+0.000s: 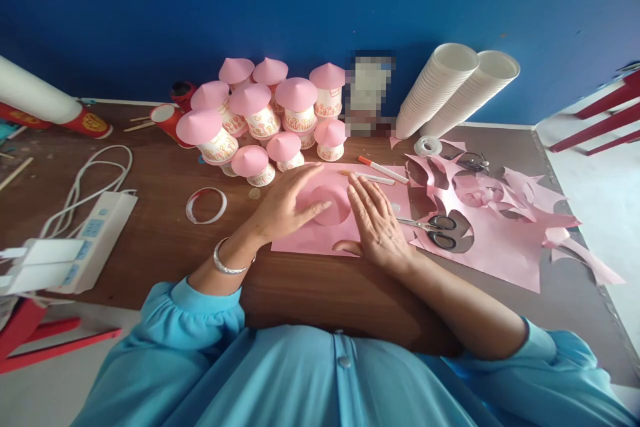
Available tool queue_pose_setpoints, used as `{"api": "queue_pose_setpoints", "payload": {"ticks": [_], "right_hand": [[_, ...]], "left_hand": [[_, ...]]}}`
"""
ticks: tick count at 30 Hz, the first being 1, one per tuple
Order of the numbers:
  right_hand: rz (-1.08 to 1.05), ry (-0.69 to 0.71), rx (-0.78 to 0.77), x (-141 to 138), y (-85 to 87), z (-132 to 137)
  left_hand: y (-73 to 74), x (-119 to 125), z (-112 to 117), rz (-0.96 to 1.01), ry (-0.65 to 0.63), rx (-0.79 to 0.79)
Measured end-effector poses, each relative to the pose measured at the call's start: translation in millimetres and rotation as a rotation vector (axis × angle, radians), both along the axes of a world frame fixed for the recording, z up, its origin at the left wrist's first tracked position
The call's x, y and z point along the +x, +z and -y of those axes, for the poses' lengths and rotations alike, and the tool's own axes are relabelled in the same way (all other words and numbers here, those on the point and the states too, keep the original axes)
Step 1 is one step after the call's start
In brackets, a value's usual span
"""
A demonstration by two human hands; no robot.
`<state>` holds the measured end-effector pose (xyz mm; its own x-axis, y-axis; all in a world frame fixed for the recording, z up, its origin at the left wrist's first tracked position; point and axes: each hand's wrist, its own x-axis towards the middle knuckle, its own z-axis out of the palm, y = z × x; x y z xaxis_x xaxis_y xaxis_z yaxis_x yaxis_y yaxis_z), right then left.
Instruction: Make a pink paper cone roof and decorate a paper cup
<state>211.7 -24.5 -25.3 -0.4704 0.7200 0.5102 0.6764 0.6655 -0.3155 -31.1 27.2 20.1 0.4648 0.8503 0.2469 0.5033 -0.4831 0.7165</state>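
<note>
A pink paper sheet (305,240) lies on the brown table in front of me, with a round pink paper piece (333,205) on top. My left hand (287,203) is at the left side of the round piece, fingers stretched and thumb apart, its thumb tip over the paper. On the other side, my right hand (377,227) is flat with fingers extended and thumb spread, near the round piece's right edge. Neither hand grips anything. Scissors with black handles (443,232) lie beside my right wrist. An orange-capped marker (383,169) and a pencil (370,178) rest above my right fingers.
Several decorated paper cups with pink cone roofs (297,97) stand at the back. Two stacks of white cups (435,90) lean against the blue wall. Pink paper scraps (500,240) and a tape roll (428,146) lie right. Left are another tape roll (206,205) and a power strip (100,240).
</note>
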Motion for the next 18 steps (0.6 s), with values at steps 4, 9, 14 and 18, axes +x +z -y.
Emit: {"api": "queue_pose_setpoints", "payload": {"ticks": [4,9,14,18], "right_hand": [[0.101,-0.014,0.007,-5.8,-7.7,5.1],[0.131,-0.006,0.011,-7.5,-9.6,9.3],[0.142,0.003,0.028,-9.8,-12.2,10.4],[0.110,-0.010,0.036,-8.8,-8.3,7.9]], "left_hand": [[-9.2,-4.4,3.7,0.167,0.202,-0.330],[-8.6,3.4,5.0,0.311,0.158,-0.583],[-12.0,6.5,5.3,0.455,0.158,-0.734],[-20.8,4.6,9.3,0.581,0.172,-0.867]]}}
